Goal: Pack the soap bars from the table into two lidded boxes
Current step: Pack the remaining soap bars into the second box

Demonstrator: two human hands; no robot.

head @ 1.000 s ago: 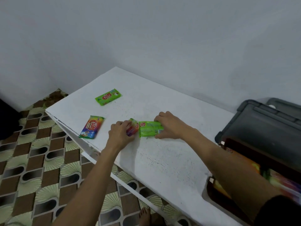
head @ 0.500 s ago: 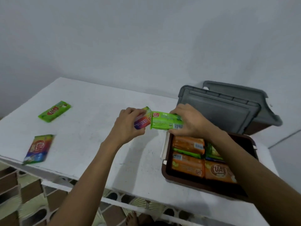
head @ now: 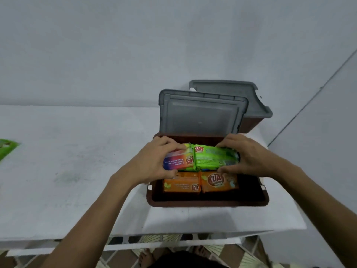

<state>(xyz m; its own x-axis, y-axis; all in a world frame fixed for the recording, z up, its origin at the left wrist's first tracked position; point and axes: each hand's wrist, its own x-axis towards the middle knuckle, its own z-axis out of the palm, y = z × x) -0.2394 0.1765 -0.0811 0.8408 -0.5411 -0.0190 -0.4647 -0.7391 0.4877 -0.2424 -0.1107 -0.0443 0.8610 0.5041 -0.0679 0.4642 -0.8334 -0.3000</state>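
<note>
Both hands are engaged. The left hand [head: 152, 163] grips a multicoloured soap bar [head: 176, 161] by its outer end, fingers curled over the top and thumb beneath. The right hand [head: 251, 157] grips a green soap bar [head: 214, 156] the same way. The two bars are held end to end between the hands, touching, over the rear half of the open brown box [head: 208, 204]. Whether they already rest on its contents cannot be told.

The box's grey lid [head: 201, 115] stands raised just beyond the hands. On the near side of the hands, inside the box, a first orange soap bar [head: 181, 184] lies against a second orange soap bar [head: 218, 180], both flat.

A second box [head: 251, 124] stands behind the first, beyond the right hand, its lid [head: 228, 89] tilted up; its contents are hidden.

Assessment: packing is partly done. Left to do, by judgement: release this pair, collect the green packet [head: 6, 149] lying on the bench [head: 77, 171] well outward of the left hand, then close both lids.
</note>
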